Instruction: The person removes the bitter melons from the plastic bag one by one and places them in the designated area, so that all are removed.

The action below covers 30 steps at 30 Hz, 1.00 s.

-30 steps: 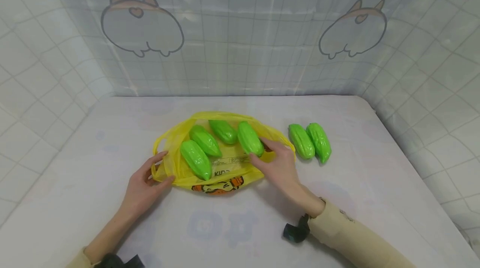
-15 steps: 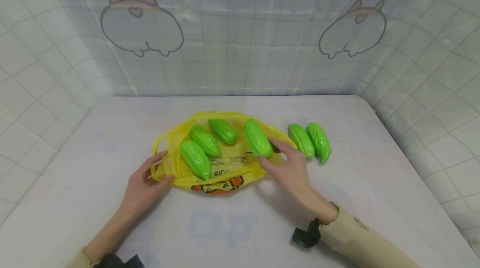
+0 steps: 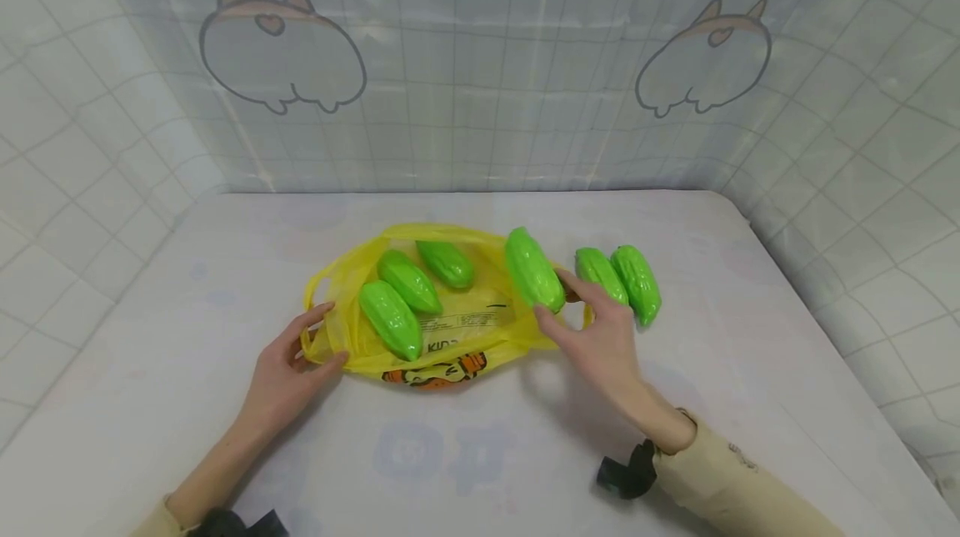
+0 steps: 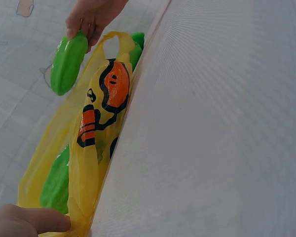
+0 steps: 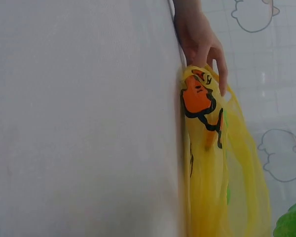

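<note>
A thin yellow plastic bag with an orange and black cartoon print lies with its mouth spread. My left hand holds the bag's left end, thumb on the near rim, fingers at the handle. My right hand grips a glossy green ridged gourd by its near end, above the bag's right side. Raised off the table, this gourd also shows in the left wrist view, in the right hand's fingers. Three similar gourds lie inside the bag, the nearest being the left gourd.
Two more green gourds lie side by side right of the bag, the outer gourd bumpier and pointed. They rest on a pale table. Behind stands a grid-patterned curtain with cartoon animals; similar white grid sheets flank both sides.
My right hand has moved right and lifted the gourd from inside the bag to above its right edge. The left hand and the other gourds have stayed put.
</note>
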### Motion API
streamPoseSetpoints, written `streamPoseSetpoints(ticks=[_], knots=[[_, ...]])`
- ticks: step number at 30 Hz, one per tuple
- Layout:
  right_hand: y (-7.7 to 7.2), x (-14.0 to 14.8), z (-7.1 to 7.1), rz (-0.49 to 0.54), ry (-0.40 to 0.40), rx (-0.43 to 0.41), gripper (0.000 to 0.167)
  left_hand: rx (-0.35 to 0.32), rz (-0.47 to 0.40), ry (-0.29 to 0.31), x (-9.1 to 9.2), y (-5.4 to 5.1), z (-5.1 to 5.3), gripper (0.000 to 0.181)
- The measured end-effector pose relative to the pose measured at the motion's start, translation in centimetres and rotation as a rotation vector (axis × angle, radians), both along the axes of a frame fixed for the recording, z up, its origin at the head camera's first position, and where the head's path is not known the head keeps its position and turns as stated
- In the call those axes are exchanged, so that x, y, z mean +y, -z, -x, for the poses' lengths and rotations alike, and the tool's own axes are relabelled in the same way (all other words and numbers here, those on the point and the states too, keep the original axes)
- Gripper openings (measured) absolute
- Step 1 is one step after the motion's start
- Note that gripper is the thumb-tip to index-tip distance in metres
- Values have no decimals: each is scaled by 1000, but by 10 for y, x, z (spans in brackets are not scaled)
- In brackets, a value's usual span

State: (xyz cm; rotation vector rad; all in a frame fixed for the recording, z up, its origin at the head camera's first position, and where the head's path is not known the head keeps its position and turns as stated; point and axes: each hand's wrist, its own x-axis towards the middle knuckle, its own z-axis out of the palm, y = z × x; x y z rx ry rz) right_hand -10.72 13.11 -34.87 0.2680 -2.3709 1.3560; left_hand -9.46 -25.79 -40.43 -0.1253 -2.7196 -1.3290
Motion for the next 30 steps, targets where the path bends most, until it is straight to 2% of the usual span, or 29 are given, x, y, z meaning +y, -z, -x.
streamPoseSetpoints(ticks=[9,19,30], knots=[[0,12,1,22,59,-48,53,14,-11,3,0,1,0,69],[1,26,2,30,120,-54,54,32,-7,7,0,2,0,69],[9,46,5,4,163,-66,51,32,-11,2,1,1,0,69]])
